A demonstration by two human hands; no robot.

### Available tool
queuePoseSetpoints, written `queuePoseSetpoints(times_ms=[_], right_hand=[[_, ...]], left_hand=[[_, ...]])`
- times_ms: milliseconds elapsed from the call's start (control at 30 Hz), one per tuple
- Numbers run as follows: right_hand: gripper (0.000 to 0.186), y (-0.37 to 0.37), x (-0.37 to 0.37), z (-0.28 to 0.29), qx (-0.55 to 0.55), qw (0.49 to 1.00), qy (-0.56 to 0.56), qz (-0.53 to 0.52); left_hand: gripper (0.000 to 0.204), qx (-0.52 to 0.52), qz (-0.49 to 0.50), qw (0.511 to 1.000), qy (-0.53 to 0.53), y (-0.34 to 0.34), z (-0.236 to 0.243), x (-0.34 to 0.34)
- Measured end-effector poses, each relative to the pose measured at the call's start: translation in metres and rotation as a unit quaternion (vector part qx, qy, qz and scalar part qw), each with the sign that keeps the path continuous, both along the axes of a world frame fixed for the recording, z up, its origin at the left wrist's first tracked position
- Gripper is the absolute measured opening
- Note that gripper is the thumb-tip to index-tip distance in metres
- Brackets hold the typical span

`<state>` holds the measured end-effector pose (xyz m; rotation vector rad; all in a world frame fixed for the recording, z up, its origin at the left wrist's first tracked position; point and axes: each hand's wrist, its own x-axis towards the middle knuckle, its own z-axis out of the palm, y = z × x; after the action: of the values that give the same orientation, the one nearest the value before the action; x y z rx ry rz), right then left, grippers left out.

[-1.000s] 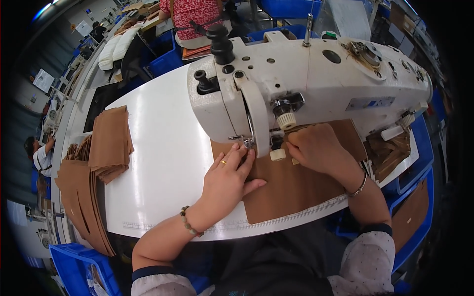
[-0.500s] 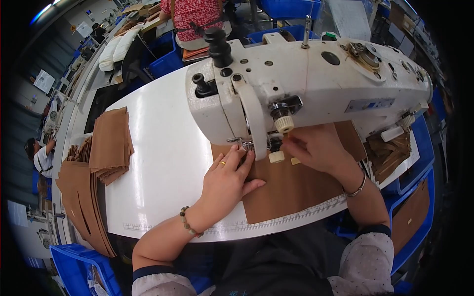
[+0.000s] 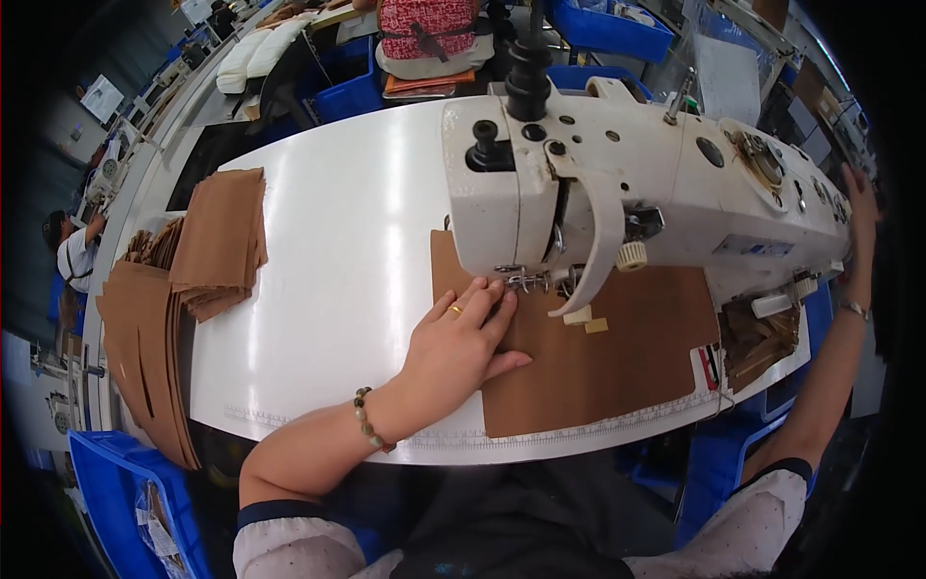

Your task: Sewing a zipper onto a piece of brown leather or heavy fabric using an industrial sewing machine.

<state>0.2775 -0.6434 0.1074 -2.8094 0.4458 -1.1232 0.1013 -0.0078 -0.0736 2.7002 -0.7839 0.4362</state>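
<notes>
A white sewing machine (image 3: 569, 183) stands over a brown fabric panel (image 3: 598, 376) on the white table. My left hand (image 3: 463, 338) lies on the panel's left part, fingers stretched out, with the fingertips right beside the presser foot (image 3: 526, 280). Away at the machine's far right end, my right hand (image 3: 861, 212) reaches up against the handwheel side with its fingers extended. The wheel itself is mostly hidden there. A small yellow piece (image 3: 596, 326) shows over the panel below the machine head. By the panel's right edge is a small red, white and black piece (image 3: 709, 367).
Stacked brown fabric pieces (image 3: 220, 241) and longer slit brown panels (image 3: 145, 357) lie at the left. More folded brown pieces (image 3: 762, 343) sit right of the machine. A ruler strip (image 3: 434, 443) runs along the table's front edge. Blue bins (image 3: 106, 502) stand around; a person (image 3: 429, 29) sits beyond.
My right hand has left the needle area and moved right to the machine's far end. My left hand stays on the panel. The view has shifted, placing the machine farther right.
</notes>
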Motion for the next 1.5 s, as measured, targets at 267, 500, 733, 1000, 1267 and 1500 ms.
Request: queuePoseSetpoints(times_ms=[267, 500, 733, 1000, 1267, 1500], right_hand=[[0.054, -0.111, -0.044, -0.146, 0.448, 0.836, -0.261, 0.181], [0.062, -0.111, -0.04, -0.123, 0.395, 0.877, -0.237, 0.139], [0.058, -0.111, -0.03, -0.116, 0.57, 0.784, -0.164, 0.185], [0.061, -0.142, -0.037, -0.125, 0.536, 0.79, -0.231, 0.189], [0.054, -0.099, -0.035, -0.094, 0.606, 0.743, -0.236, 0.157], [0.054, -0.05, -0.051, -0.156, 0.608, 0.722, -0.29, 0.16]], left_hand=[[0.064, 0.01, 0.002, 1.0, 0.023, 0.002, -0.006, 0.0], [0.066, -0.006, -0.005, 1.0, 0.006, 0.002, -0.009, 0.0], [0.067, -0.008, 0.007, 1.0, -0.001, 0.003, -0.011, 0.0], [0.068, -0.019, 0.004, 1.0, 0.005, 0.004, -0.014, 0.0], [0.068, -0.034, 0.014, 0.999, -0.013, 0.003, -0.021, 0.0], [0.068, -0.013, 0.015, 1.0, -0.007, 0.002, -0.025, -0.001]])
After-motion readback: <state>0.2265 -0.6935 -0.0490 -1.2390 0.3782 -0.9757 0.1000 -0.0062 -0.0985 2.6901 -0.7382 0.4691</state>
